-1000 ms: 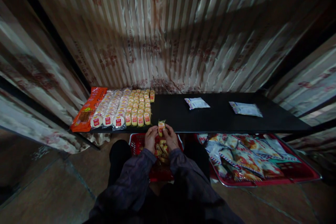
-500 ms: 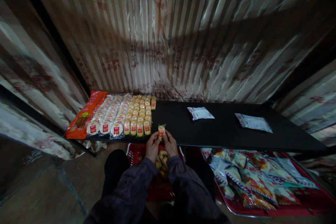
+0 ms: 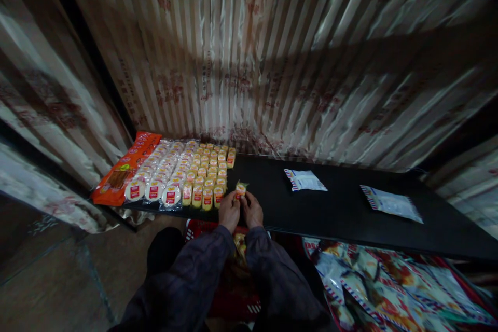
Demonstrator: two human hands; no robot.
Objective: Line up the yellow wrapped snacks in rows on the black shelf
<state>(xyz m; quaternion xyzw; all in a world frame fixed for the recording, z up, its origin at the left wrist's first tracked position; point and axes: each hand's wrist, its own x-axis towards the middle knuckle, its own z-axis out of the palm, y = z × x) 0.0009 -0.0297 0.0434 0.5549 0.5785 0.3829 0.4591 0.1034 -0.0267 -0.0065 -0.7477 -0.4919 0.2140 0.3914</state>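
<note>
Between the fingers of my left hand (image 3: 229,211) and my right hand (image 3: 252,211) is a small yellow wrapped snack cake (image 3: 240,190) with a red and white label. Both hands are closed on it, over the front edge of the black shelf (image 3: 268,192). To their left stand rows of matching yellow snack cakes (image 3: 207,198). Beside those lie rows of round white packaged cakes (image 3: 171,194), then an orange snack bag (image 3: 112,187) at the shelf's left end. Below my forearms, a red basket (image 3: 233,290), partly hidden, holds gold-wrapped pieces (image 3: 240,245).
Two white packets, a nearer-middle packet (image 3: 306,180) and a right packet (image 3: 391,203), lie on the shelf. Under its right side, a red tray is filled with several snack bags (image 3: 397,280). A striped curtain (image 3: 249,62) hangs behind; a dark post (image 3: 89,52) stands at left.
My hands, still holding the snack cake, have moved slightly forward over the shelf edge, toward the rows. The view has shifted and tilted a little.
</note>
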